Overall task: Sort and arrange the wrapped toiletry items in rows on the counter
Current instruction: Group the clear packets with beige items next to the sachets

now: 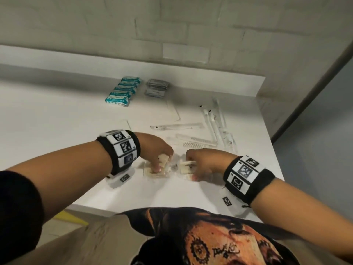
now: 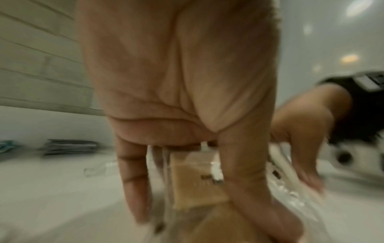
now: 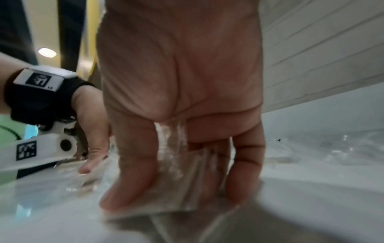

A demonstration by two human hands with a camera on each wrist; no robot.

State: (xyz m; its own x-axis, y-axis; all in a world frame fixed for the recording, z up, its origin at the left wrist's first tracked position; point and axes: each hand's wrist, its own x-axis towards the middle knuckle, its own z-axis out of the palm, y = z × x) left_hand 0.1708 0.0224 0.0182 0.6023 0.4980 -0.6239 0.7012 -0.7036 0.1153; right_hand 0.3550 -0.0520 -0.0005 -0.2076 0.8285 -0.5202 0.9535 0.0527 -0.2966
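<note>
Near the front of the white counter (image 1: 57, 115), my left hand (image 1: 161, 163) grips a beige packet in clear wrap (image 1: 162, 159), tilted up above other beige packets (image 1: 152, 174) lying flat. In the left wrist view the thumb and fingers (image 2: 135, 180) close round that packet (image 2: 195, 185). Just to the right, my right hand (image 1: 193, 169) pinches a small stack of the same wrapped packets (image 1: 188, 166). The right wrist view shows my thumb pressed on this stack (image 3: 182, 180), which rests low on the counter. A narrow gap separates the two hands.
A row of teal boxes (image 1: 124, 90) and a stack of grey sachets (image 1: 157, 87) sit at the back. Clear-wrapped combs (image 1: 194, 142) and toothbrushes (image 1: 212, 119) lie scattered to the right. The counter's right edge (image 1: 275, 150) and front edge (image 1: 99, 208) are close.
</note>
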